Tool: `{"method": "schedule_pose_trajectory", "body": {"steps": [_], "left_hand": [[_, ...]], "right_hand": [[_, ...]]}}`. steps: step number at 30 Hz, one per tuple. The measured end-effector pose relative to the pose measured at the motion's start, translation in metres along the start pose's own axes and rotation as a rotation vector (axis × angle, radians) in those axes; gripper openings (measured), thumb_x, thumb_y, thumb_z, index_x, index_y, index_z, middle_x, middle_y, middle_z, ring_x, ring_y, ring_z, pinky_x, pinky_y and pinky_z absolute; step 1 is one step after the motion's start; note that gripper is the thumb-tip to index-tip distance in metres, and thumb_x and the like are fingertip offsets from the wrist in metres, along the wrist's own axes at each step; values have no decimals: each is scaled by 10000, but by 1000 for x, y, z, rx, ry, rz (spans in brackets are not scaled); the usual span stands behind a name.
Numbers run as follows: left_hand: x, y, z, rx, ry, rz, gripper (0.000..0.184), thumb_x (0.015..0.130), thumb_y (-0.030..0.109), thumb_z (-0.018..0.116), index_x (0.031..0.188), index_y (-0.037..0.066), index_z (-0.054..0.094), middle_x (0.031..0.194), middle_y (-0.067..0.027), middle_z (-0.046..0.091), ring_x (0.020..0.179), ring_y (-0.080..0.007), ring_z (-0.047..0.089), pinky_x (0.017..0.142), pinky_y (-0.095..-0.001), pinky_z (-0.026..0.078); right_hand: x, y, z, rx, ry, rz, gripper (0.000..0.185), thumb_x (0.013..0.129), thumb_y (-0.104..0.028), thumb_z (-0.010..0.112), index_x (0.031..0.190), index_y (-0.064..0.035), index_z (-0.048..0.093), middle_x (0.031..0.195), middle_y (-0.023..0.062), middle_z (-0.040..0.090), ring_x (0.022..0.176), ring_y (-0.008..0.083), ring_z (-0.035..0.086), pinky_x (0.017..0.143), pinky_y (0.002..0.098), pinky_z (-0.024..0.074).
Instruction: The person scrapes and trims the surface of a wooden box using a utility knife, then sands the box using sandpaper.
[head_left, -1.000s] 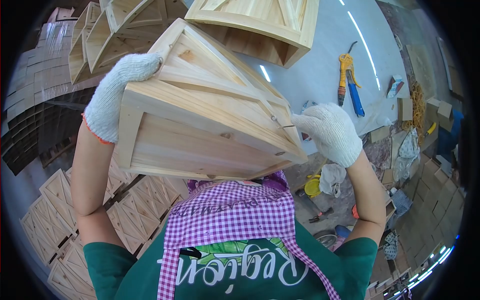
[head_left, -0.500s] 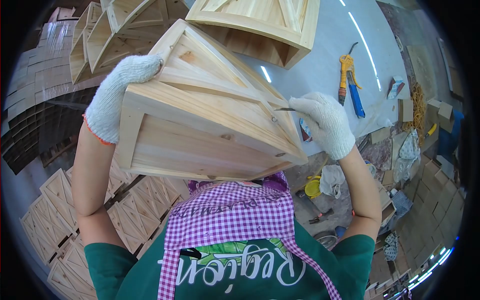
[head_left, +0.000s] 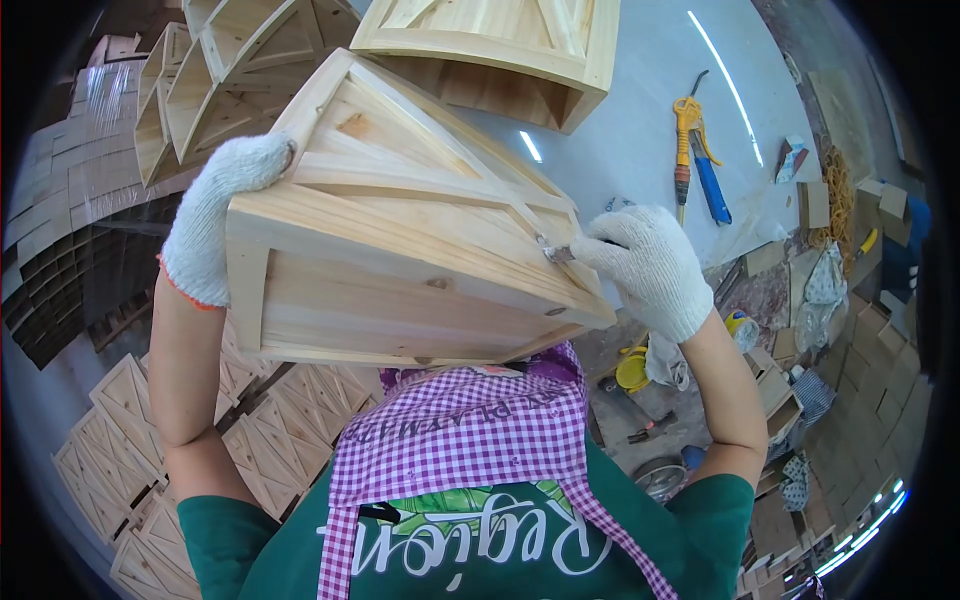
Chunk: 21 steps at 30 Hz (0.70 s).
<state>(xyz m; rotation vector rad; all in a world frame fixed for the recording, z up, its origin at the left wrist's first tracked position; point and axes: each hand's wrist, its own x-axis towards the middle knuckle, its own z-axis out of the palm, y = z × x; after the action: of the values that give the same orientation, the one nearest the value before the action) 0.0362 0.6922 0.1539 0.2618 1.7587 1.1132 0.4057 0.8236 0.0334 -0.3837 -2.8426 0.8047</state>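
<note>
A pale wooden crate (head_left: 400,285) with X-shaped braces on its upper panel is tilted in front of me. My left hand (head_left: 215,215), in a white knit glove, grips its far-left corner with the fingers bent over the edge. In my right hand (head_left: 652,265), also gloved, a small metal scraper (head_left: 556,253) is pinched between thumb and fingers. Its flat blade touches the braced panel near the right end, where two strips meet. The scraper's handle is hidden by the glove.
Another wooden crate (head_left: 490,55) stands on the pale tabletop (head_left: 650,60) behind. To the right lie a yellow air blow gun (head_left: 686,125) and a blue-handled tool (head_left: 712,190). Stacked crates (head_left: 240,75) are at upper left, braced panels (head_left: 290,415) at lower left. A yellow container (head_left: 632,372) is below.
My right hand has moved slightly left and down, and the scraper's blade has turned flat side up against the panel. The crate and my left hand have shifted a little left.
</note>
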Motion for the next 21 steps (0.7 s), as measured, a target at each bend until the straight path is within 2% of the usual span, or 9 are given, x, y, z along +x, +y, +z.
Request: {"method": "schedule_pose_trajectory", "body": {"steps": [5, 8, 13, 16, 21], "left_hand": [[9, -5, -17, -29, -13, 2, 287, 899, 254, 723, 1135, 93, 701, 1009, -46, 696, 891, -171, 665, 815, -357, 557], [10, -5, -16, -66, 100, -2, 296, 895, 262, 724, 1132, 86, 693, 991, -49, 691, 859, -176, 669, 776, -371, 569], [23, -10, -41, -50, 82, -28, 325, 880, 293, 736, 1130, 91, 689, 977, -58, 690, 865, -189, 674, 763, -389, 574], [34, -6, -59, 330, 18, -25, 362, 867, 323, 745, 1139, 90, 691, 972, -69, 690, 861, -203, 675, 754, -397, 576], [31, -7, -53, 306, -40, 74, 385, 865, 330, 734, 1154, 81, 688, 973, -85, 688, 855, -215, 672, 756, -402, 575]], "right_hand": [[-12, -5, 2, -42, -5, 19, 235, 780, -76, 675, 1004, -142, 703, 900, 70, 629, 844, 277, 649, 727, 413, 509], [-13, -7, 12, -84, 65, 16, 325, 763, -80, 685, 1081, -144, 693, 1038, 50, 649, 926, 276, 630, 827, 423, 500], [-9, -6, 20, -156, 114, -51, 353, 779, -118, 683, 1131, -133, 672, 1090, 54, 630, 954, 268, 624, 845, 418, 503], [-9, -6, 13, -237, -49, -113, 372, 785, -130, 675, 1156, -137, 657, 1103, 41, 620, 954, 262, 622, 838, 419, 508], [-16, 0, -2, -73, -58, -108, 357, 788, -77, 672, 1140, -136, 665, 1066, 48, 642, 967, 265, 638, 829, 415, 516]]}}
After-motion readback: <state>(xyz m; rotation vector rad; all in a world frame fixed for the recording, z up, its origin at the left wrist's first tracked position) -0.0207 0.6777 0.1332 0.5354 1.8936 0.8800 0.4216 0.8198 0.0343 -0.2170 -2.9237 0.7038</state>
